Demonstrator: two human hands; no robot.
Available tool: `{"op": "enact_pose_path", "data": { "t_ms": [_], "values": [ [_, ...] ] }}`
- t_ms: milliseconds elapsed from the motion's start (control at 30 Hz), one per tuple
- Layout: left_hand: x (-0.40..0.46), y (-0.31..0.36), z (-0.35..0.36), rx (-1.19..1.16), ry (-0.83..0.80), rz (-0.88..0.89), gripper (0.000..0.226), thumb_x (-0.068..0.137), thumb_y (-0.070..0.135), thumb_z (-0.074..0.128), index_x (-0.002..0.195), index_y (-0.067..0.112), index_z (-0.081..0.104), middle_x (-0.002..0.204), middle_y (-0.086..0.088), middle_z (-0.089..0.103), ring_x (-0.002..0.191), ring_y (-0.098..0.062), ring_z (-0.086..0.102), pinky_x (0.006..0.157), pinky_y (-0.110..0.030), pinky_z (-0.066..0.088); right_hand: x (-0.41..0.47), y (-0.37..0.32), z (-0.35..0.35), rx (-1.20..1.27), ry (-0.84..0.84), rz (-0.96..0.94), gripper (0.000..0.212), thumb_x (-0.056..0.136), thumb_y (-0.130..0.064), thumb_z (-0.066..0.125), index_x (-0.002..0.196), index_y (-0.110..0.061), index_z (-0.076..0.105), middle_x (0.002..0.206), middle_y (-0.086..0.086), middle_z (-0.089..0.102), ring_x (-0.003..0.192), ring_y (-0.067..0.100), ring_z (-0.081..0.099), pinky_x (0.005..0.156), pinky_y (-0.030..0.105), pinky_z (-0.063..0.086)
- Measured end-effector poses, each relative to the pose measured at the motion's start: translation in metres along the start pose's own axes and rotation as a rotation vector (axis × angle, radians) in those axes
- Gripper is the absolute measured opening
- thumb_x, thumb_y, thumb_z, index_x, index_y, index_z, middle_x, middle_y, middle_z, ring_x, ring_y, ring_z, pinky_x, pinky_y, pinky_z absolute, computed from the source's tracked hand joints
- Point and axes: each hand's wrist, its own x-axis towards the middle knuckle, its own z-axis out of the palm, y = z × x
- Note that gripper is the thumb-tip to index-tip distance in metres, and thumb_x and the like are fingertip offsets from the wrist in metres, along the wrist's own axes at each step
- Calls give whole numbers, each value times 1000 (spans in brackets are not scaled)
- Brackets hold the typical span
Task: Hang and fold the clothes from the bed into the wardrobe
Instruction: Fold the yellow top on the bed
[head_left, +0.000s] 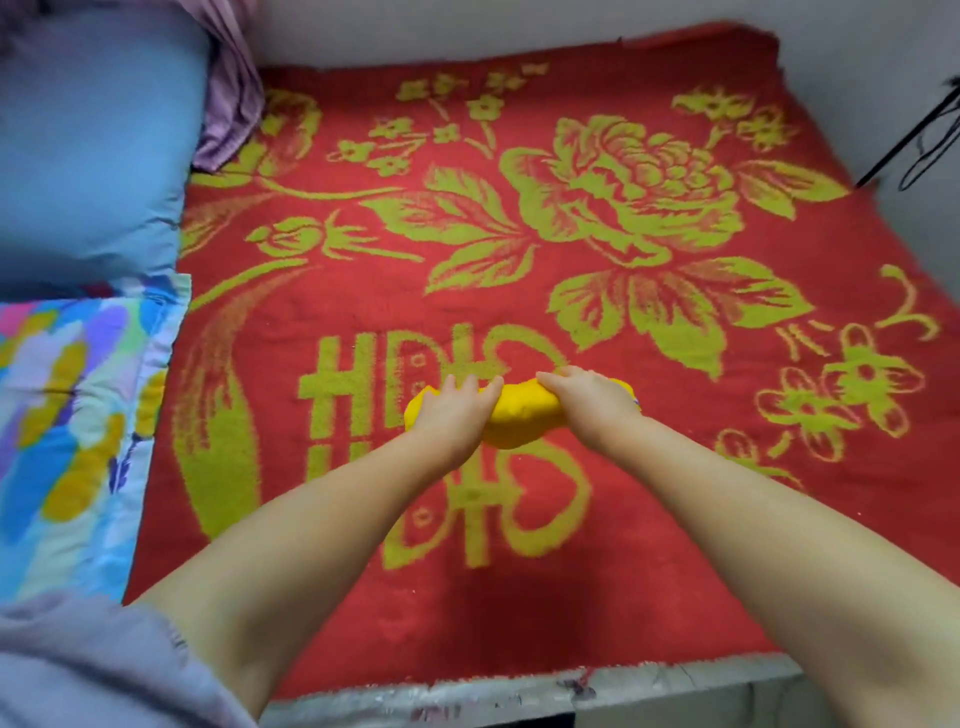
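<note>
Hands both on the rolled yellow cloth garment (522, 415) mid-bed: your left hand (451, 410) and right hand (587, 397) curl over its ends, gripping it, probably. Around you: red floral blanket (519, 218), blue pillow (88, 145), multicoloured patterned quilt (72, 415) left.

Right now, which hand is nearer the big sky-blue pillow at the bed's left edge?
Left. The left hand holds the rolled yellow garment at its end towards the blue pillow; the right hand grips the far end.
</note>
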Motion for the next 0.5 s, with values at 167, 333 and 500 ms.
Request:
{"op": "enact_pose_path", "data": {
  "t_ms": [167,333,500],
  "values": [
    [-44,2,-91,67,156,45,75,91,-2,44,152,21,9,141,-17,38,128,-41,38,93,-51,45,-49,-10,-87,3,149,1,62,92,-2,46,145,-30,35,136,10,47,119,33,52,84,40,48],
    [-82,10,-164,139,244,47,70,90,3,52,149,21,19,134,-15,44,119,-37,48,83,-45,48,-88,-14,-147,45,244,-10,54,90,-15,55,139,-33,44,131,6,54,115,31,56,81,37,48],
    [-122,23,-193,138,287,-18,68,90,3,53,147,20,22,129,-15,46,112,-36,53,76,-42,47,-118,-18,-182,24,276,-68,49,91,-14,52,136,-33,48,127,6,57,112,30,57,78,37,48]
  ]
}}
